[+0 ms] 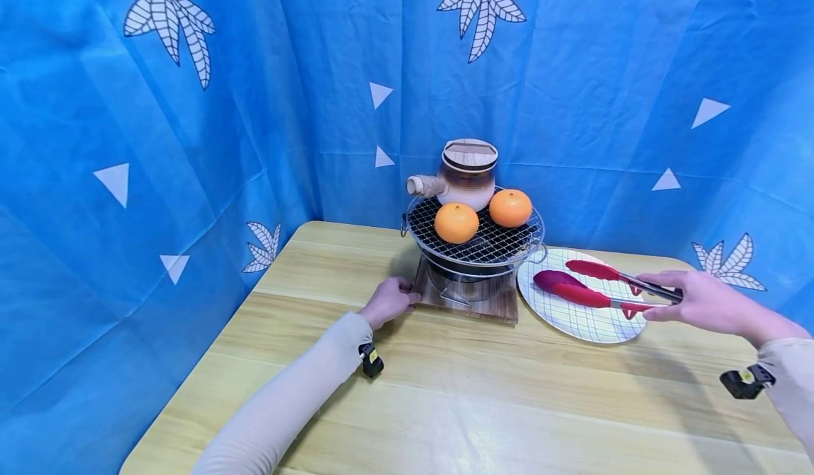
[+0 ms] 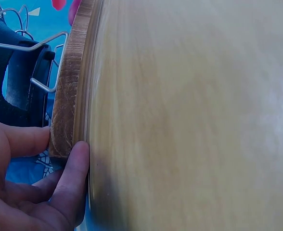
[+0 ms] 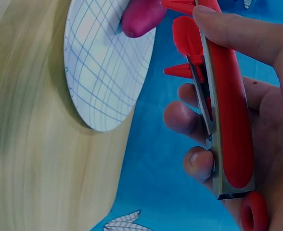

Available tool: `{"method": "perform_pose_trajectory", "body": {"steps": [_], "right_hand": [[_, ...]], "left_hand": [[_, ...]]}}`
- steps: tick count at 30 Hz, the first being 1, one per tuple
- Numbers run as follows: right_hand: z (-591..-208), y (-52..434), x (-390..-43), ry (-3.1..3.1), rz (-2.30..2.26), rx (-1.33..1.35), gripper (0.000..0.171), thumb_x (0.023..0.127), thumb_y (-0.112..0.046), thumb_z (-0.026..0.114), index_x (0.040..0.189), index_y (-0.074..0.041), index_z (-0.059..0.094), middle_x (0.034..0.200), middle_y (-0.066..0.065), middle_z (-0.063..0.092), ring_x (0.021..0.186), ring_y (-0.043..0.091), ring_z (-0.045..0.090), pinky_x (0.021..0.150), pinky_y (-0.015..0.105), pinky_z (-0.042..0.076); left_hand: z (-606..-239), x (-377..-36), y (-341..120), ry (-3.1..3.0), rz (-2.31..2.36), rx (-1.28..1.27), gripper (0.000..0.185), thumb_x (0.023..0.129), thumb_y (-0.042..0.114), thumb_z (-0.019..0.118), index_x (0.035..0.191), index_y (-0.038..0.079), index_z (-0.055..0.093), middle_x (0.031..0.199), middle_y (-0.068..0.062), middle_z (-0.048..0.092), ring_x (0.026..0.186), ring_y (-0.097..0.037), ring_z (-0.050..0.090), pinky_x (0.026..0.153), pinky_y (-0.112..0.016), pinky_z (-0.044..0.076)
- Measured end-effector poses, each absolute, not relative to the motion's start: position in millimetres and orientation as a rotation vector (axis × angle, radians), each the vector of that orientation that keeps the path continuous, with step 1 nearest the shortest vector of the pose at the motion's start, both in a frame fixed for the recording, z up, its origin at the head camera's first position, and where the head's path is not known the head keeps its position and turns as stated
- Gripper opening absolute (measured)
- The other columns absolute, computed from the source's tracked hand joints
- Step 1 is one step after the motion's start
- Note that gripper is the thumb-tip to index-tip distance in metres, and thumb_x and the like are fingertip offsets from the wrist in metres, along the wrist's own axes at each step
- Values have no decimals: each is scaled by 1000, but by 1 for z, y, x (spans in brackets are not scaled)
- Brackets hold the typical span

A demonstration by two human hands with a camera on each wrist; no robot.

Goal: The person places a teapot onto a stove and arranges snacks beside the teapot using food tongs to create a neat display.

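My left hand [image 1: 389,301] pinches the near left corner of a wooden board [image 2: 67,86], thumb on its top and a finger at its lower edge. On the board stands a small black stove [image 1: 467,277] with a round wire grill rack [image 1: 490,245]. My right hand [image 1: 709,302] grips red-tipped tongs [image 3: 230,106] above a white checked plate [image 1: 594,328]. A purple-red sweet potato [image 3: 144,18] lies on the plate, partly covered by one tong tip in the head view. The tong arms are spread apart.
Two oranges, a nearer one [image 1: 456,223] and a farther one [image 1: 511,208], sit on the rack. Behind them is a lidded clay pot [image 1: 469,182] whose handle points left. A blue curtain [image 1: 343,93] hangs behind the wooden table [image 1: 458,397].
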State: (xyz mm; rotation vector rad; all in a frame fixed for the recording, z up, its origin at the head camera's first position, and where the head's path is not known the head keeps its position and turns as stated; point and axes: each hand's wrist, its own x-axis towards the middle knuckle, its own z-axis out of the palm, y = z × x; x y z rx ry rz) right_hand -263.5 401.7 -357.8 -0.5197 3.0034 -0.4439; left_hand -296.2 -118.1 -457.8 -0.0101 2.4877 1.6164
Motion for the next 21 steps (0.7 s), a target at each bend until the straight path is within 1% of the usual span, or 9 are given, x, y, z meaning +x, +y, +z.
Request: {"method": "perform_pose_trajectory", "body": {"steps": [5, 13, 15, 21], "right_hand": [[-361, 404, -266, 3000, -454, -524, 90, 80, -55, 80, 141, 5, 52, 135, 39, 53, 118, 54, 51, 79, 67, 54], [-370, 406, -274, 2992, -464, -524, 88, 80, -51, 81, 141, 6, 52, 132, 38, 56, 116, 52, 53, 78, 64, 55], [-372, 406, -276, 2997, -463, -539, 87, 80, -49, 82, 140, 6, 53, 131, 37, 57, 115, 51, 55, 79, 63, 55], [-377, 406, -281, 3005, -461, -586, 83, 79, -45, 84, 138, 6, 56, 131, 37, 58, 118, 54, 55, 85, 67, 53]], "left_hand": [[-458, -296, -118, 2492, 1612, -13, 40, 94, 11, 68, 126, -9, 55, 119, -23, 63, 92, -27, 73, 86, -36, 61], [-458, -297, -119, 2479, 1623, -16, 40, 94, 11, 69, 125, -9, 55, 118, -23, 63, 92, -27, 72, 86, -36, 61], [-459, -298, -119, 2483, 1623, -18, 39, 93, 11, 70, 124, -9, 56, 118, -23, 63, 91, -27, 73, 85, -36, 61], [-460, -299, -118, 2519, 1622, 5, 37, 92, 9, 71, 120, -10, 58, 112, -24, 66, 89, -29, 74, 82, -34, 62]]}}
